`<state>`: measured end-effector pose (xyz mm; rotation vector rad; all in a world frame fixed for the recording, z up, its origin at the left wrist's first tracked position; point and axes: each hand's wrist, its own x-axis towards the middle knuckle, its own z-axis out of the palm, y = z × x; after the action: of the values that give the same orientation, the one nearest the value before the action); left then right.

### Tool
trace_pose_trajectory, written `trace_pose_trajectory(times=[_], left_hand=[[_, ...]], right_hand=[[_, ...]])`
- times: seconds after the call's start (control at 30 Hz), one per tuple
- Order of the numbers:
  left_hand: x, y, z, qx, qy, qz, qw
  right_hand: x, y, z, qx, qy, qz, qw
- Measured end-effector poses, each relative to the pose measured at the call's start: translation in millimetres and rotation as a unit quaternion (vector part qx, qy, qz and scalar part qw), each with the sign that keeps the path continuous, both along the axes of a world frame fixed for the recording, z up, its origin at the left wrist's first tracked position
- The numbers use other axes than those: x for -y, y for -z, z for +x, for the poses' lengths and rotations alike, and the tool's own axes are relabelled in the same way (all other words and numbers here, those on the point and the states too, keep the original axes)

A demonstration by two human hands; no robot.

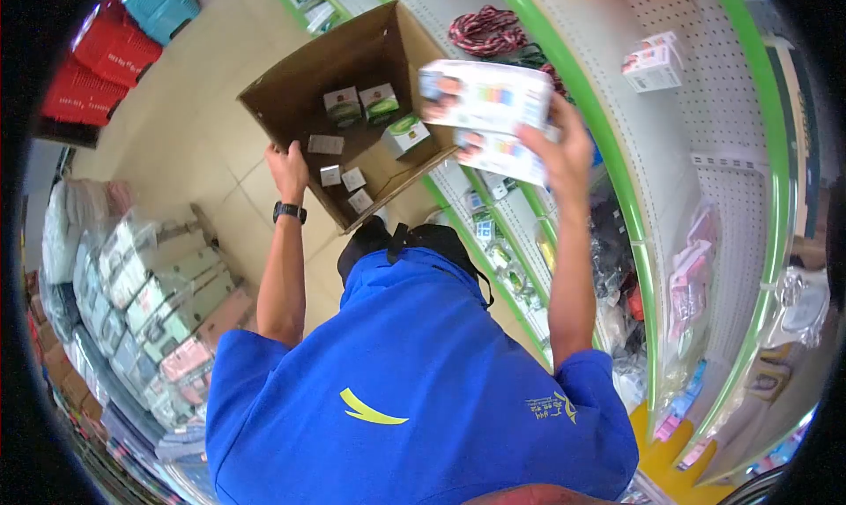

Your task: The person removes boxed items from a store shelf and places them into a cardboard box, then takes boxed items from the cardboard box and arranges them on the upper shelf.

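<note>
My left hand (288,168), with a black watch on the wrist, grips the near left rim of an open cardboard box (304,82). Inside the box lie several small cartons, among them a green-and-white carton (406,136) and a small white carton (353,179). In my right hand (564,148) are two flat white printed boxes, an upper box (485,95) and a lower box (502,155). They are held over the right side of the cardboard box, slightly blurred. The right thumb presses on their face, while the other fingers are partly hidden behind.
Green-edged shelves (617,152) run along the right. A coiled red-and-black rope (486,31) and a white printed carton (652,64) sit on them. Stacked packaged goods (167,293) stand at the left. Red baskets (115,42) and a blue basket (160,7) are at the upper left.
</note>
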<state>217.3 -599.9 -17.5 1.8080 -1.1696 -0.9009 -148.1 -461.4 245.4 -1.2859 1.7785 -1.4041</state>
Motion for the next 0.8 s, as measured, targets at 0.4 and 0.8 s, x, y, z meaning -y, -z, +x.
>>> trace_pose_trajectory(times=[0.4, 0.8], left_hand=[[0.3, 6.5, 4.9, -0.003, -0.043, 0.0, 0.999], [3.8, 45.2, 18.9, -0.055, 0.025, -0.025, 0.998]], right_hand=[[123.8, 239.7, 146.4, -0.348, -0.242, 0.394, 0.815], [107.0, 56.7, 71.6, -0.353, -0.084, -0.145, 0.921]])
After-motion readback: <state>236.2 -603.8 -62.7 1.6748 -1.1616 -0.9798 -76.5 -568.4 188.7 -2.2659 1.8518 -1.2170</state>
